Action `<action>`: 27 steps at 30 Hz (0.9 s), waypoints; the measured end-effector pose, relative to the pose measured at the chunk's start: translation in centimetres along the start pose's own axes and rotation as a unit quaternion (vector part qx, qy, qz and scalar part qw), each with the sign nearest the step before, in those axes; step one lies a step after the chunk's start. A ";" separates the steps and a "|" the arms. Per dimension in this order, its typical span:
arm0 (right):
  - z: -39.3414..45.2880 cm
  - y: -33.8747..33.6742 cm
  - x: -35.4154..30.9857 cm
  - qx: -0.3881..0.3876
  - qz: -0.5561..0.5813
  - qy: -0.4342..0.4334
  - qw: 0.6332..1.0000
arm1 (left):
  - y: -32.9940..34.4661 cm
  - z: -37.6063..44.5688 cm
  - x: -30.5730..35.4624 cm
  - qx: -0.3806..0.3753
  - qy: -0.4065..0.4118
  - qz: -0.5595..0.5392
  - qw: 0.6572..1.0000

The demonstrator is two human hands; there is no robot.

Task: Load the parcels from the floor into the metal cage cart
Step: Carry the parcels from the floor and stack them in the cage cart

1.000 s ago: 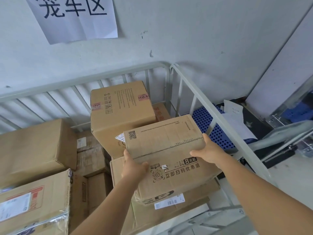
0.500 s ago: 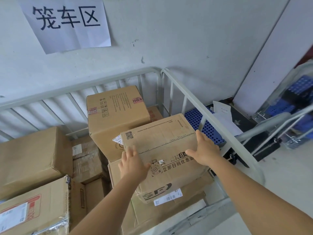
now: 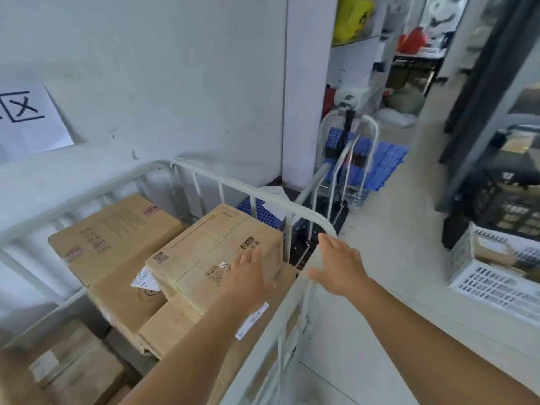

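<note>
- My left hand (image 3: 248, 276) lies flat, fingers straight and a bit spread, over the near right part of the brown cardboard parcel with a QR code and printed text (image 3: 213, 249); blurred, so I can't tell whether it touches or just hovers.
- My right hand (image 3: 339, 266) is spread wide, fingers straight, gripping nothing; it's over the rounded near corner of the pale grey metal cage cart (image 3: 242, 188), right beside the top rail, contact unclear.
- That QR-code parcel sits inside the cart at its right side, top of the stack, slightly tilted, resting on a wider brown carton with a white barcode label (image 3: 175, 325).
- Behind it to the left, touching, is a larger brown cardboard box with small black handling symbols and a red mark (image 3: 114, 232), up against the cart's back bars.
- More brown cartons (image 3: 73, 372) lower down at the cart's left, partly blurred.
- White paper sign with black characters (image 3: 29, 121) is stuck on the white wall (image 3: 160, 68) behind the cart.
- Past the cart's right rail: a folding hand trolley with a silver tube frame (image 3: 347, 162) and a blue perforated plastic platform (image 3: 382, 162) near the white pillar.
- Far right on the floor: a white slotted plastic crate (image 3: 493, 276) holding cardboard, a black crate (image 3: 508, 203) behind it.
</note>
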State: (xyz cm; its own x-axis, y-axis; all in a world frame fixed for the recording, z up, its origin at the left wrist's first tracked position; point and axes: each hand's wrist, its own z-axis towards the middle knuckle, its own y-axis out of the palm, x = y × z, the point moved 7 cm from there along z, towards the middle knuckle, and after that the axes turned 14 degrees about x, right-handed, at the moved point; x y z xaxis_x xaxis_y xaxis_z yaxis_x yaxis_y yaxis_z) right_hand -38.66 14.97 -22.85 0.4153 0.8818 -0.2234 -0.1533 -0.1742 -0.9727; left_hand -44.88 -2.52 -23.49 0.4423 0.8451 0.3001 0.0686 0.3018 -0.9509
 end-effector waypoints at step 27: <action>-55.9 -3.6 27.9 0.077 -0.007 0.516 0.853 | 12.0 -39.1 37.1 -0.168 0.562 0.047 0.809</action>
State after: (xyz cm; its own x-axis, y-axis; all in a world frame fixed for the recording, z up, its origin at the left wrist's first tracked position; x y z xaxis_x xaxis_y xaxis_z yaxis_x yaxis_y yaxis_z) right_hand 23.58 15.74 -29.07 0.9743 0.0145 -0.2250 -0.2243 -0.0377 -0.9738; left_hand 7.30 15.19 -26.71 0.9801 -0.1340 0.1464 0.1426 -0.0374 -0.9891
